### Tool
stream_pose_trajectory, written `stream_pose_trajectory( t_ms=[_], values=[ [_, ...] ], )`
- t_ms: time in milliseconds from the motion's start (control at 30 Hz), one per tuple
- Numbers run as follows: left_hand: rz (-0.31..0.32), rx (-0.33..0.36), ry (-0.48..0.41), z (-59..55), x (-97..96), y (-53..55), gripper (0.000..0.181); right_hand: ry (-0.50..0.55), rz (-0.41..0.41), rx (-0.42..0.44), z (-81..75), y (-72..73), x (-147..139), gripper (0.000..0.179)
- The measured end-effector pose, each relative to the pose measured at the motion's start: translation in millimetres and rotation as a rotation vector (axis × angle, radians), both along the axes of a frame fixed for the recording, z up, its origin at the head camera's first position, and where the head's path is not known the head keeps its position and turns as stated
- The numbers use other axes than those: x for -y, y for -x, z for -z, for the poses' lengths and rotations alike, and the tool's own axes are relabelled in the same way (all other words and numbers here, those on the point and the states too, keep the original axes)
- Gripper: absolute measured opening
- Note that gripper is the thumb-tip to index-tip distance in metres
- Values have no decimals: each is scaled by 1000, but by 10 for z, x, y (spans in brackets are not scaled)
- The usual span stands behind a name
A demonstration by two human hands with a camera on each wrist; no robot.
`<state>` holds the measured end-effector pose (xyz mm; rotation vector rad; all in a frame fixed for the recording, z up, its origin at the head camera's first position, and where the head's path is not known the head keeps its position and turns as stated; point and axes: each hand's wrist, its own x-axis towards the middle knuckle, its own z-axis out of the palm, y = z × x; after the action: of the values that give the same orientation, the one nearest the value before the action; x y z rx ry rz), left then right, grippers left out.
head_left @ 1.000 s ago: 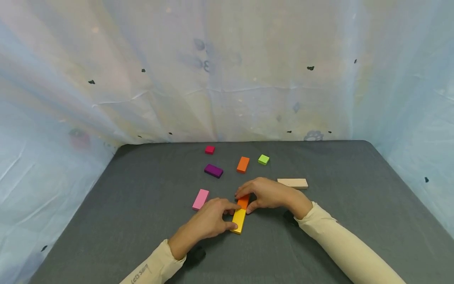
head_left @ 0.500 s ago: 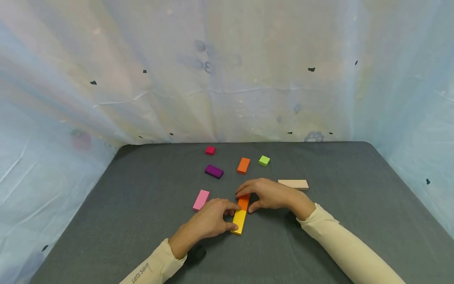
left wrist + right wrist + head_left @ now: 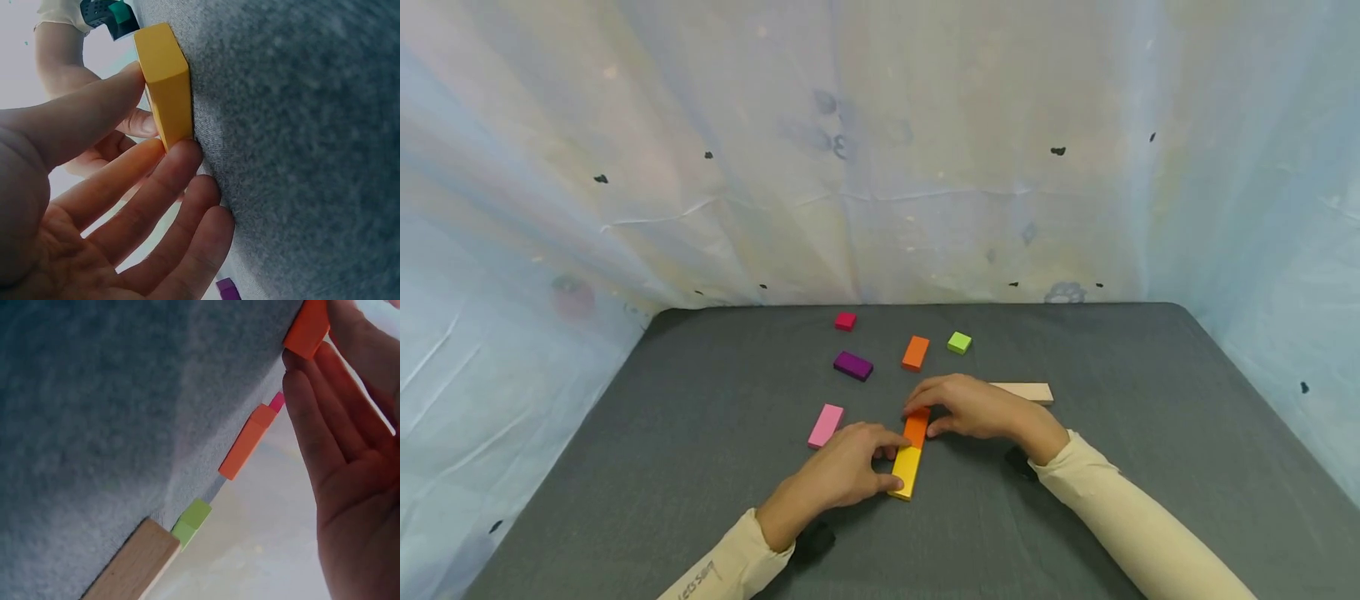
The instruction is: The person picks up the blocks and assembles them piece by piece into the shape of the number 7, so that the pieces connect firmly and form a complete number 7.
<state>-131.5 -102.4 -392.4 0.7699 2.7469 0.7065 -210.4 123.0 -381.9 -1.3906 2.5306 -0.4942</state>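
A yellow rectangular block (image 3: 906,474) and an orange block (image 3: 917,427) lie end to end in one line on the dark grey cloth. My left hand (image 3: 842,467) rests at the yellow block's left side, its index fingertip over the seam. In the left wrist view, the thumb (image 3: 109,97) touches the yellow block (image 3: 164,81) near one end, and extended fingertips meet its side. My right hand (image 3: 973,408) is around the orange block's far end, fingertips at that end and thumb just off the right side. Its long fingers look straight in the right wrist view, beside the orange block (image 3: 307,330).
A pink block (image 3: 826,426) lies left of the line. Farther back are a purple block (image 3: 853,365), red block (image 3: 846,322), second orange block (image 3: 915,353) and lime green block (image 3: 959,342). A plain wooden block (image 3: 1026,392) lies behind the right wrist. Curtains surround the table.
The right thumb has drawn slightly away from the orange block's side. My left hand keeps its place at the yellow block. The whole head view has shifted slightly.
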Motion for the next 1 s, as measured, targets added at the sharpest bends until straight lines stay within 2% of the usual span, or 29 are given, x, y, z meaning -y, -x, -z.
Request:
stream_pose_trajectory(
  t_ms=[367,533,767,1000],
  values=[
    [-24,-49,-26,33,-8,-4,31,-17,16,-21,10,-24,37,40],
    [-4,-63,-30,49,5,2,32,-5,15,-18,18,-24,23,42],
    [28,-77,-22,43,28,17,42,20,56,-38,16,13,-29,46],
    [20,-87,35,36,17,12,45,1,50,-26,37,3,-19,45]
  ],
)
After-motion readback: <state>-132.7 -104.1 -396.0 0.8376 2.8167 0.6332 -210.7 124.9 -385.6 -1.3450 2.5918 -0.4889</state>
